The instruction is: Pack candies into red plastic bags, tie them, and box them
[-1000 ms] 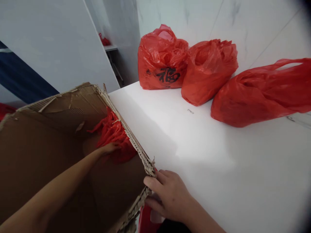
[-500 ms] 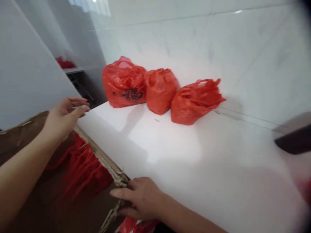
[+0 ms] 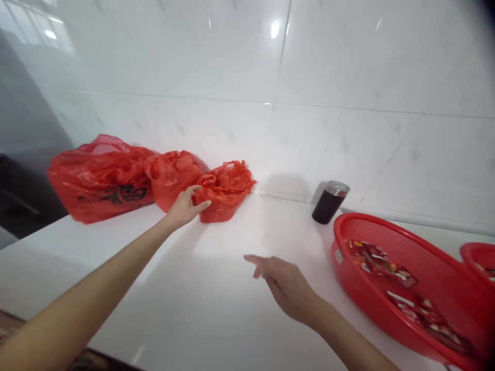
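Three red plastic bags stand in a row against the tiled wall on the white counter (image 3: 216, 288). My left hand (image 3: 186, 206) reaches out to the right-hand bag (image 3: 228, 189), with its thumb and fingers touching the bag's left side; the fingers are apart, not closed round it. The middle bag (image 3: 172, 175) and the large bag with black writing (image 3: 98, 183) lie to its left. My right hand (image 3: 284, 286) hovers over the counter with its fingers stretched out and holds nothing.
A dark cylindrical cup with a metal rim (image 3: 328, 202) stands near the wall. A big red mesh basket (image 3: 344, 242) holding several small packets sits at the right, with a second red basket (image 3: 477, 255) behind it.
The view has swung right, away from the cardboard box. My left hand left the box and reached to the right-hand bag. My right hand let go of the box edge and lifted.
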A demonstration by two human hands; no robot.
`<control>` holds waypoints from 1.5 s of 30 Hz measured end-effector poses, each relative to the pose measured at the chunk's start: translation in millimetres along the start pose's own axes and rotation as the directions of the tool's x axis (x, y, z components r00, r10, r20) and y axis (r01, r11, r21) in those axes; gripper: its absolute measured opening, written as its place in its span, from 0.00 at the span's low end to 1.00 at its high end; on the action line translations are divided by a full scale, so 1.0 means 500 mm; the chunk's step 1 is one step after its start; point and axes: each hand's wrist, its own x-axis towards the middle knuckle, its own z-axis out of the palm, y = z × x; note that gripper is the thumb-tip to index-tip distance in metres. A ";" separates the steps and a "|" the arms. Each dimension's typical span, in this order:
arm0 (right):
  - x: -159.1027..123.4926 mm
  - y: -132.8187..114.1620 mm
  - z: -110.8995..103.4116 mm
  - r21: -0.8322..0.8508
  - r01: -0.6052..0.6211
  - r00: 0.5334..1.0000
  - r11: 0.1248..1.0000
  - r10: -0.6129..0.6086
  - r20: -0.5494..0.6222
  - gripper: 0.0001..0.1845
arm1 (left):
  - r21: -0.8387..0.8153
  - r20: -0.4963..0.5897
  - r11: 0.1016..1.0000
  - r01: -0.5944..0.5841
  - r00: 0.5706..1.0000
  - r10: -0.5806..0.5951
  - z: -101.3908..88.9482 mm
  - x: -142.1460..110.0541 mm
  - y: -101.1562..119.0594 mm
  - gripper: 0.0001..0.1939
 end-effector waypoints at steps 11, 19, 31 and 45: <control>0.314 0.108 -0.041 0.107 -0.149 0.929 0.983 0.176 -0.325 0.17 | -0.213 -0.278 0.929 0.302 0.893 -0.354 0.224 0.050 -0.051 0.32; 0.386 0.241 0.043 0.167 -0.326 0.940 0.930 0.338 -0.049 0.33 | -0.166 -0.144 0.961 0.222 0.958 -0.246 0.257 -0.054 -0.069 0.51; 0.246 0.229 -0.080 0.473 -0.166 0.776 0.865 0.410 -0.479 0.15 | -0.059 -0.187 0.972 0.226 0.954 -0.233 0.274 0.010 -0.052 0.48; 0.078 0.184 -0.099 0.158 -0.523 0.754 0.838 0.541 -0.372 0.28 | -0.154 -0.046 0.978 -0.143 0.989 0.138 0.293 -0.145 0.101 0.40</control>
